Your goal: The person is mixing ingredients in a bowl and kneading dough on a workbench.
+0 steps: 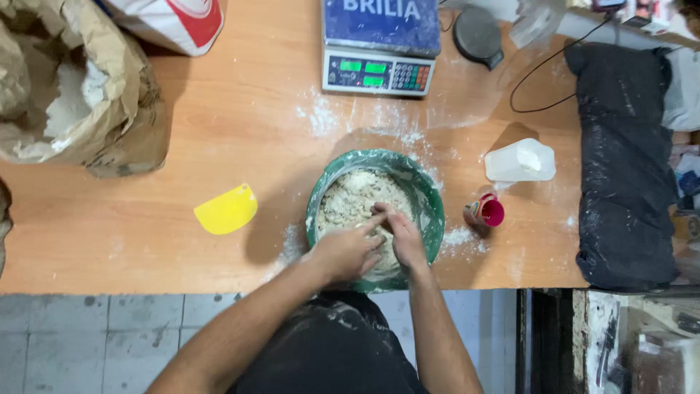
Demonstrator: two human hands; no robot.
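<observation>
Orange-brown laminate table [240, 131], dusted with white flour, stands over a grey tiled floor [87, 328]. All places below are given from the green mixing bowl [430, 211], which sits near the table's front edge.

Surroundings: behind the bowl, a digital scale [379, 69] with a blue platform and lit green displays; a dark round disc [477, 33] just beyond its right end. To the bowl's right, a small pink-mouthed cup [487, 211] lying on its side, and behind that a translucent plastic container [521, 160], also tipped over. Farther right, a black, flour-smeared bundle [623, 168] along the table's end, with a black cable [554, 62] running toward it. To the left, a flat yellow plastic scraper [226, 210] with rounded corners, well apart; farther left and back, an open brown paper sack of flour [80, 95], crumpled at the mouth, and a white and red bag [179, 22] behind it. Nothing lies between the bowl and the person.

Contents: shaggy, pale, lumpy dough [350, 201], rough and unevenly mixed, fills the bowl; flour coats the rim.

Hands: left hand [350, 252] and right hand [401, 233] are both inside the bowl, touching one another, fingers curled and pressed into the dough.
</observation>
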